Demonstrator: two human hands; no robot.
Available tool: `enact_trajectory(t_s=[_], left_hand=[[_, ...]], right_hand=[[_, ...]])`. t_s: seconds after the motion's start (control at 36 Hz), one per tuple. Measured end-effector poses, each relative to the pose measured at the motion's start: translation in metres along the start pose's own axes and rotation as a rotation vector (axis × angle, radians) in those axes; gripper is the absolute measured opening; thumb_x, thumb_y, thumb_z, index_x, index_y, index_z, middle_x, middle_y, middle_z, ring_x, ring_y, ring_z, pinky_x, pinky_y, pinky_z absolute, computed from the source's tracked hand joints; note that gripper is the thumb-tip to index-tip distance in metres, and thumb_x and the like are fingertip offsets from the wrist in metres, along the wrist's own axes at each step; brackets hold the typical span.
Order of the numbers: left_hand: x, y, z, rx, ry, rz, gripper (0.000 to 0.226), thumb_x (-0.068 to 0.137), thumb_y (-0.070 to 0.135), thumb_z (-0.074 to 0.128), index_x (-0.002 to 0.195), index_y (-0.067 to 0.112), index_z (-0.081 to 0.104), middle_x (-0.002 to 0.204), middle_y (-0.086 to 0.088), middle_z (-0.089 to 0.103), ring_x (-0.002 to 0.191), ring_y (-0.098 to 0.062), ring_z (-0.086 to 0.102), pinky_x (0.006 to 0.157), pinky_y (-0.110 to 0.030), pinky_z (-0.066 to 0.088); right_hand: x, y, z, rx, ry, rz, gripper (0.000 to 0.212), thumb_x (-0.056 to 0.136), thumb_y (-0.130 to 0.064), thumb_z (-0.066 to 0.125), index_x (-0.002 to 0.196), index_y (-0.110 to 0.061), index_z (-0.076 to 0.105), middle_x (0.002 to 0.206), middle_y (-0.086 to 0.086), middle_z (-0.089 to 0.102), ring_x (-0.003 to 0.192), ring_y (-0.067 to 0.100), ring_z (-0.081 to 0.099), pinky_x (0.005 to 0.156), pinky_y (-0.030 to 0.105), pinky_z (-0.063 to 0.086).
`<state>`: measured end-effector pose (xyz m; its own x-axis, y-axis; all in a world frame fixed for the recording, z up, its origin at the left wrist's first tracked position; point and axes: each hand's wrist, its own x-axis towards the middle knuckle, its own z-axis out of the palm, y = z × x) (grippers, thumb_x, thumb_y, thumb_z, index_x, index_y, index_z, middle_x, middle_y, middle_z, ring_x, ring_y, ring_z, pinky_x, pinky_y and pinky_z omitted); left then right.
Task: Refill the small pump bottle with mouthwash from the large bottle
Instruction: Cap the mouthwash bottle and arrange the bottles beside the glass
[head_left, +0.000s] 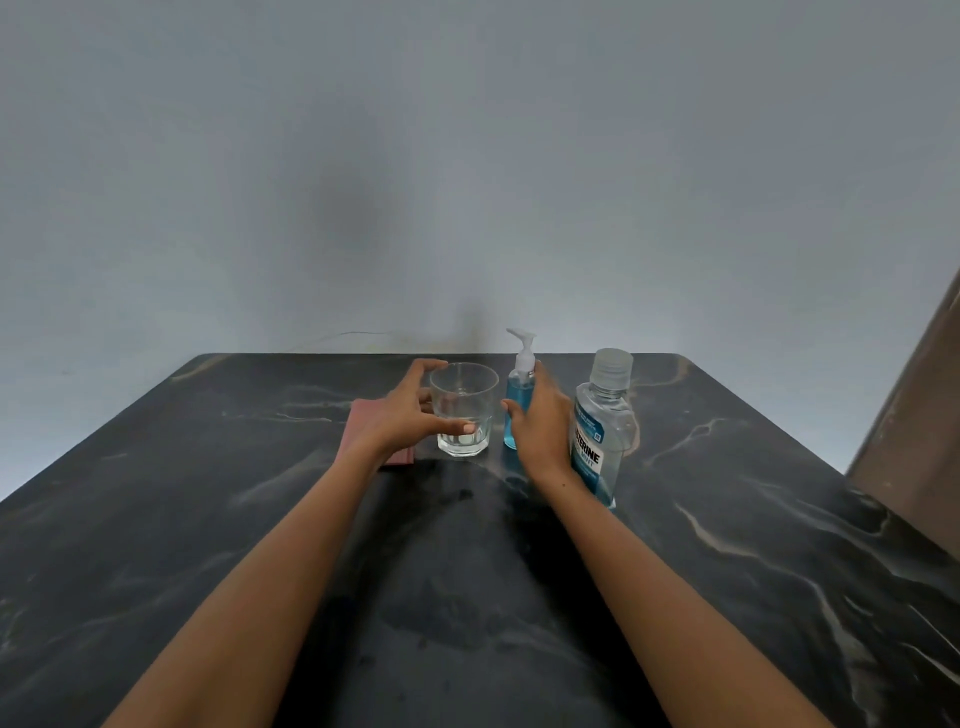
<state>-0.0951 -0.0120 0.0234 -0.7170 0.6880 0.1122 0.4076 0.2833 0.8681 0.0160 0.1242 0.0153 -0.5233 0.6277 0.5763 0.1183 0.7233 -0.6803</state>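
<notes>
While nearly empty, large bottle (602, 426) upright.

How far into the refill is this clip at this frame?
Barely begun. Nothing looks done: the large bottle has its cap on and the pump bottle has its pump fitted. In hand: the left hand curls round the glass, the right hand closes on the pump bottle. Left: opening both, pouring, reclosing.

1. A plain, matte grey-blue wall (467, 156) fills the upper half.
2. A dark marble-patterned tabletop with pale veins (753, 519) stands against it.
3. A brown slanted panel (919, 410) at the right edge.
</notes>
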Motion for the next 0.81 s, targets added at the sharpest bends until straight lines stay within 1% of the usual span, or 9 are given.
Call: enact_trajectory(t_s=[0.11, 0.22, 0.36, 0.44, 0.53, 0.61, 0.69, 0.75, 0.81], left_hand=[[0.005, 0.0, -0.001, -0.038, -0.013, -0.001, 0.097, 0.052, 0.032, 0.093, 0.13, 0.037, 0.037, 0.115, -0.006, 0.064, 0.103, -0.016, 0.065, 0.098, -0.044, 0.05], [0.009, 0.0, -0.001, -0.055, -0.012, 0.005, 0.093, 0.06, 0.019, 0.09, 0.134, 0.031, 0.035, 0.12, -0.012, 0.063, 0.1, -0.017, 0.065, 0.096, -0.041, 0.051], [0.013, 0.001, -0.001, -0.062, -0.012, -0.003, 0.092, 0.062, 0.015, 0.089, 0.135, 0.028, 0.035, 0.124, -0.014, 0.061, 0.107, -0.025, 0.063, 0.1, -0.046, 0.049], [0.013, 0.001, -0.001, -0.072, -0.017, -0.007, 0.092, 0.063, 0.013, 0.088, 0.135, 0.029, 0.033, 0.127, -0.016, 0.059, 0.107, -0.025, 0.062, 0.099, -0.044, 0.049], [0.011, 0.003, 0.0, -0.104, -0.023, -0.012, 0.095, 0.064, 0.011, 0.087, 0.138, 0.029, 0.031, 0.132, -0.017, 0.056, 0.113, -0.027, 0.06, 0.102, -0.046, 0.047], [0.007, 0.004, 0.004, -0.143, -0.007, -0.009, 0.101, 0.066, 0.007, 0.085, 0.145, 0.029, 0.025, 0.14, -0.019, 0.05, 0.119, -0.026, 0.055, 0.1, -0.039, 0.047], [0.001, 0.004, 0.008, -0.166, 0.034, -0.01, 0.112, 0.067, 0.002, 0.084, 0.151, 0.026, 0.014, 0.146, -0.019, 0.042, 0.132, -0.028, 0.046, 0.098, -0.032, 0.043], [-0.004, 0.003, 0.01, -0.158, 0.105, -0.01, 0.114, 0.067, 0.003, 0.085, 0.152, 0.024, 0.012, 0.147, -0.019, 0.042, 0.133, -0.027, 0.044, 0.098, -0.029, 0.04], [-0.012, 0.003, 0.011, -0.122, 0.212, -0.005, 0.109, 0.067, 0.009, 0.086, 0.151, 0.021, 0.016, 0.145, -0.018, 0.044, 0.131, -0.026, 0.046, 0.095, -0.026, 0.038]], right_hand=[[0.007, 0.005, 0.005, 0.005, -0.003, 0.006, 0.055, 0.08, -0.007, 0.071, 0.13, -0.009, 0.047, 0.116, 0.01, 0.063, 0.106, 0.023, 0.06, 0.089, 0.028, 0.045], [0.01, 0.008, 0.007, 0.013, -0.011, 0.018, 0.062, 0.081, -0.008, 0.071, 0.135, -0.009, 0.043, 0.122, 0.011, 0.061, 0.111, 0.024, 0.059, 0.096, 0.033, 0.047], [0.01, 0.011, 0.009, 0.029, -0.006, 0.01, 0.061, 0.079, -0.008, 0.072, 0.134, -0.011, 0.044, 0.122, 0.01, 0.062, 0.112, 0.023, 0.059, 0.092, 0.026, 0.044], [0.011, 0.011, 0.01, 0.022, -0.013, 0.012, 0.062, 0.08, -0.008, 0.072, 0.135, -0.012, 0.043, 0.124, 0.01, 0.061, 0.113, 0.024, 0.058, 0.094, 0.029, 0.045], [0.01, 0.012, 0.01, 0.023, -0.026, 0.019, 0.065, 0.081, -0.009, 0.071, 0.138, -0.012, 0.04, 0.126, 0.01, 0.06, 0.115, 0.024, 0.058, 0.095, 0.031, 0.046], [0.009, 0.012, 0.011, 0.008, -0.027, 0.021, 0.072, 0.081, -0.007, 0.07, 0.143, -0.013, 0.034, 0.126, 0.011, 0.06, 0.113, 0.024, 0.059, 0.094, 0.03, 0.047], [0.008, 0.011, 0.012, 0.004, -0.024, 0.031, 0.075, 0.081, -0.002, 0.069, 0.144, -0.013, 0.03, 0.126, 0.012, 0.059, 0.11, 0.023, 0.06, 0.091, 0.028, 0.047], [0.008, 0.009, 0.013, 0.009, -0.024, 0.051, 0.075, 0.081, 0.002, 0.067, 0.144, -0.013, 0.029, 0.127, 0.014, 0.058, 0.111, 0.025, 0.059, 0.092, 0.029, 0.047], [0.007, 0.007, 0.013, 0.013, -0.052, 0.076, 0.076, 0.082, 0.003, 0.065, 0.145, -0.011, 0.023, 0.136, 0.017, 0.051, 0.119, 0.029, 0.055, 0.099, 0.035, 0.047]])
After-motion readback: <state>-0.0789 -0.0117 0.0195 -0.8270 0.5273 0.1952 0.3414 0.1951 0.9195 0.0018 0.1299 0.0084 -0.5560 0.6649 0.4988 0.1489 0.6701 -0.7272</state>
